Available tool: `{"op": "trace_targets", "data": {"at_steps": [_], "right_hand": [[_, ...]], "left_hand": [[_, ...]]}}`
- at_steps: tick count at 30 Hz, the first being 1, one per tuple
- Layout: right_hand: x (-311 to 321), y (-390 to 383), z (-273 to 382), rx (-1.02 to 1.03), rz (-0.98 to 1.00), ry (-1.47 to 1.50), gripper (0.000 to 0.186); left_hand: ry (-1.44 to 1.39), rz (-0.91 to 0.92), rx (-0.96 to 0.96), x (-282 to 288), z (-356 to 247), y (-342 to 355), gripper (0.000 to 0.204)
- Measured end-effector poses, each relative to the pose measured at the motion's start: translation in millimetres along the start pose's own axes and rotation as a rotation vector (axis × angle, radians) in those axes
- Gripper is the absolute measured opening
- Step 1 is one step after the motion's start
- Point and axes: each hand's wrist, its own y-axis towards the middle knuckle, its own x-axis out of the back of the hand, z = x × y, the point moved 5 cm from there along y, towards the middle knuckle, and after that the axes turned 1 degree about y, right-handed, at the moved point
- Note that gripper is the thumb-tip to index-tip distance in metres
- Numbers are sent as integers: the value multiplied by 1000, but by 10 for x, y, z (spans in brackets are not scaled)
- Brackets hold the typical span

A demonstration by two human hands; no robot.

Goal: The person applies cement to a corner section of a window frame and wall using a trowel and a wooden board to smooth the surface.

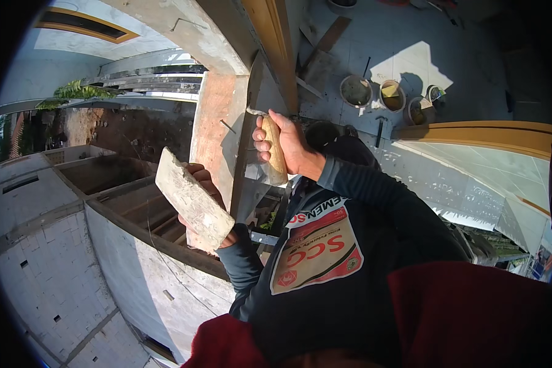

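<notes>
My right hand [294, 147] is closed round the wooden handle of a trowel [275, 156]; its bent metal neck reaches up-left to the edge of the grey frame, and its blade is hard to make out. My left hand [205, 184], lower and to the left, grips a rough, pale, mortar-streaked slab [190, 199], tilted, with my fingers partly hidden behind it. Both hands are over a narrow, dusty, reddish ledge [218, 104], which has a nail-like metal piece [227, 126] sticking out of it.
An orange wooden frame [270, 37] rises beside the ledge. On the tiled floor at upper right stand several buckets [356, 91], with boards [328, 43] nearby. Another wooden frame [472, 130] runs along the right. At left, a drop shows a yard and pale block walls [49, 270] below.
</notes>
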Motion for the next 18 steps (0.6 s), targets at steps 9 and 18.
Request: {"op": "trace_targets", "data": {"at_steps": [9, 18], "right_hand": [[-748, -523, 36, 163, 230, -207, 41], [-202, -1182, 848, 543, 88, -1537, 26]], "left_hand": [[-57, 70, 94, -66, 109, 103, 70], [408, -366, -44, 512, -40, 177, 42]]}}
